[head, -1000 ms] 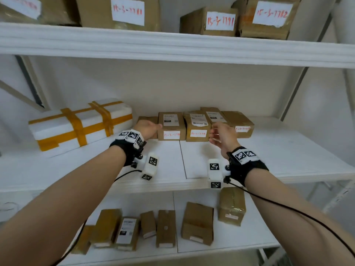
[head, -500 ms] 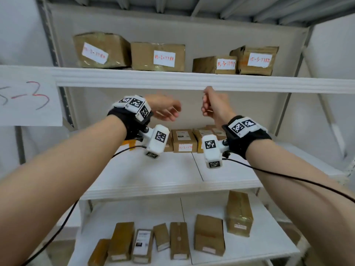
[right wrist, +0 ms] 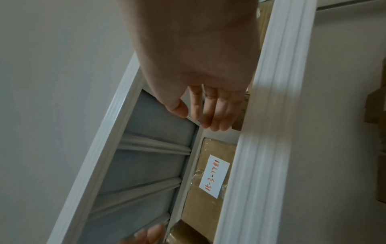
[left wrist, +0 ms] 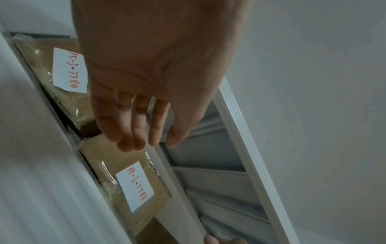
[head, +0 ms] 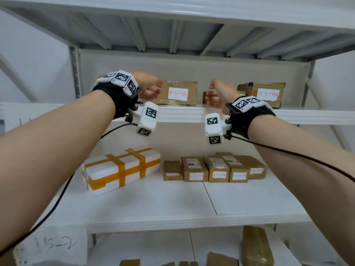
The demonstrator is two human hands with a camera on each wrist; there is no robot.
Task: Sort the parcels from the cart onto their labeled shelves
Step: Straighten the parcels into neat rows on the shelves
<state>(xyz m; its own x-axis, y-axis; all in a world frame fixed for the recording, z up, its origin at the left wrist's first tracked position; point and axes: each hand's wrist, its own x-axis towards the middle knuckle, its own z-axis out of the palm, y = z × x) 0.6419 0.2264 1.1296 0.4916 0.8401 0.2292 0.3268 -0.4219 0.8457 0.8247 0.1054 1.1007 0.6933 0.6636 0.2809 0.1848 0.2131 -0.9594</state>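
Head view: left hand (head: 148,87) and right hand (head: 219,94), both loose-fingered and holding nothing, reach toward the top shelf (head: 182,113); parcel 7781 (head: 177,93) sits between them, label outward for reading. Likely 2 hands will straighten it.

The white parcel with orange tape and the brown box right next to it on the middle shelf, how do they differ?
The white parcel is wrapped white with crossed orange tape bands; the brown box is plain cardboard. The white parcel is clearly longer and bulkier than the brown box. The white parcel lies angled to the middle shelf edge, while the brown box sits square in a row of similar boxes. Both rest on that shelf, untouched by either hand.
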